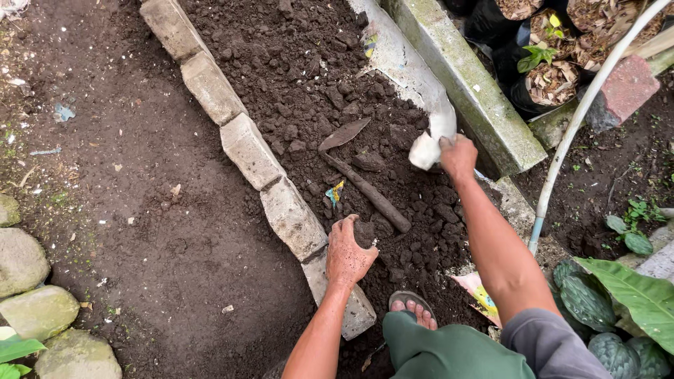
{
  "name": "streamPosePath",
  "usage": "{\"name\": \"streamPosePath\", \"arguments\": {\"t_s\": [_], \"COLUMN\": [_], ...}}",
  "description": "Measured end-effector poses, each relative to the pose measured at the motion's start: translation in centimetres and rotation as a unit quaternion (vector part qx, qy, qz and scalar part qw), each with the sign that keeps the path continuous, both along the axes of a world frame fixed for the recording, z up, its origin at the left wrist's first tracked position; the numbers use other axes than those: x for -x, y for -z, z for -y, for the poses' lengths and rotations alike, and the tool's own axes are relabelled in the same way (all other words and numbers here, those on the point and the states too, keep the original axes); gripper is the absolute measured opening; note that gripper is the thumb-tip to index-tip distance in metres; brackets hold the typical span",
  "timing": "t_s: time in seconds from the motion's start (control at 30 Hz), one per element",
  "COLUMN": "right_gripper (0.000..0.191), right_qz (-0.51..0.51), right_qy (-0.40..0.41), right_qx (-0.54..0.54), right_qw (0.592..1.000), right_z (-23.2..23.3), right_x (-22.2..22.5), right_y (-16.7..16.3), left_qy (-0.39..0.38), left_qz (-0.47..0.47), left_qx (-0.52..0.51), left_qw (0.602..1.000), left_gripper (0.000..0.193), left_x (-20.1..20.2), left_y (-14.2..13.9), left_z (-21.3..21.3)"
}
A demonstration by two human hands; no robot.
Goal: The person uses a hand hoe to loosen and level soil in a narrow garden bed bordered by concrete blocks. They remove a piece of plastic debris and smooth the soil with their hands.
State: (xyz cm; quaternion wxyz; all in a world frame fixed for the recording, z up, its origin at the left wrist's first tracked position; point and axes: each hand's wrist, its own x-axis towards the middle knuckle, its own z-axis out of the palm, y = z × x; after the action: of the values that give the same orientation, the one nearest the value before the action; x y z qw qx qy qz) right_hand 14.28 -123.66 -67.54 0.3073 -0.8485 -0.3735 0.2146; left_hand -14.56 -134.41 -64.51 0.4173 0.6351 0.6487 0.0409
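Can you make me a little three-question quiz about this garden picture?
1. True or false: the trowel is held in the right hand.
2. What does the left hand touch? A) a green leaf B) the dark soil C) the white hose
3. Fill in: the right hand grips the edge of a white ___.

Key
1. False; it lies on the soil between the hands.
2. B, beside the row of stone blocks.
3. Sack, lying along the concrete curb.
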Motion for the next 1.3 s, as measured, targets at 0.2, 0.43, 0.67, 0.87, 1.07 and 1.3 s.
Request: {"name": "streamPosePath", "arguments": {"t_s": [0.2, 0.43, 0.67, 0.87, 1.07, 1.3], "right_gripper": [0.041, 0.015, 0.028, 0.024, 0.022, 0.010], "right_qz": [0.597, 0.422, 0.187, 0.180, 0.145, 0.088], "right_qy": [-0.359, -0.216, -0.223, -0.290, -0.304, -0.369], "right_qx": [0.149, -0.159, -0.106, -0.166, -0.222, -0.256], "right_qw": [0.701, 0.866, 0.951, 0.925, 0.915, 0.889], "right_z": [-1.7, 0.0, 4.1, 4.9, 9.1, 14.3], "right_x": [-4.7, -1.4, 9.9, 12.3, 11.8, 12.6], "right_y": [-3.0, -6.2, -5.3, -7.8, -10.8, -12.0], "left_qy": [0.004, -0.011, 0.000, 0.014, -0.012, -0.343], "left_qz": [-0.011, 0.008, -0.003, -0.012, 0.013, 0.513], "left_qx": [-0.023, -0.030, -0.006, -0.026, -0.057, 0.183], "left_qw": [1.000, 0.999, 1.000, 0.999, 0.998, 0.765], "left_gripper": [0.078, 0.072, 0.084, 0.084, 0.085, 0.100], "left_x": [0.1, 0.0, 0.6, 0.5, 0.6, 1.1], "left_y": [-2.4, -3.6, -1.9, -1.6, 0.7, -0.7], "left_z": [0.1, 0.0, 0.5, 0.2, 0.8, -7.9]}}
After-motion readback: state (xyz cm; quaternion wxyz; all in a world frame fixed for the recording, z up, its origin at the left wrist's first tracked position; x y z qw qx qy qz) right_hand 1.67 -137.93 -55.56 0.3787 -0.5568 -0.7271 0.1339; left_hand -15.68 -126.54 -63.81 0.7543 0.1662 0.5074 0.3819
